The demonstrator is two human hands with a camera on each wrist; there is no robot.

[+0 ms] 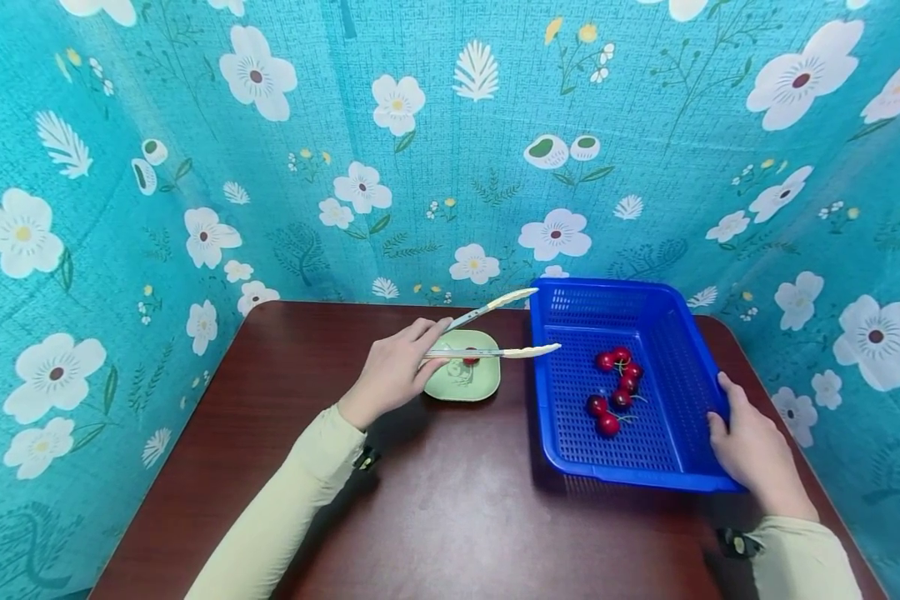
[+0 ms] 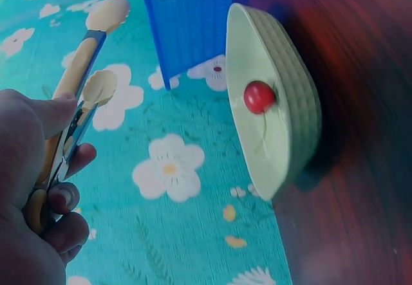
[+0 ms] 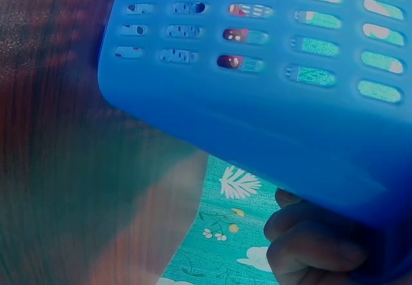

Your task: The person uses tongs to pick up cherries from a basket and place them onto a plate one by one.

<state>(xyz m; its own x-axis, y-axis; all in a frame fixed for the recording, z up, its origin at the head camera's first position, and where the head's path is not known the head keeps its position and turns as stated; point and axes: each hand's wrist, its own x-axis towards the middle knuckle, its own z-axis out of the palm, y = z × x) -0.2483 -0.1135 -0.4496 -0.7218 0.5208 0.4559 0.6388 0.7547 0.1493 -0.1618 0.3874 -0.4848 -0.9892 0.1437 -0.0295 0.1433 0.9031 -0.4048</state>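
My left hand (image 1: 397, 362) grips a pair of tongs (image 1: 487, 353) with cream tips, their arms spread apart and nothing between them. The tips reach over the left rim of a blue plastic basket (image 1: 543, 400). Several dark red cherries (image 1: 621, 398) with green stems lie in the basket. My right hand (image 1: 757, 446) holds the basket by its right rim, thumb on the inner side; in the right wrist view curled fingers (image 3: 309, 240) show under the rim. Below the tongs stands a pale green dish (image 1: 461, 392) with one cherry (image 2: 259, 97) in it.
Everything stands on a dark brown wooden table (image 1: 450, 517). A turquoise flowered cloth (image 1: 435, 167) hangs behind the table and along both sides. The dish sits just left of the basket, with a narrow strip of tabletop between them.
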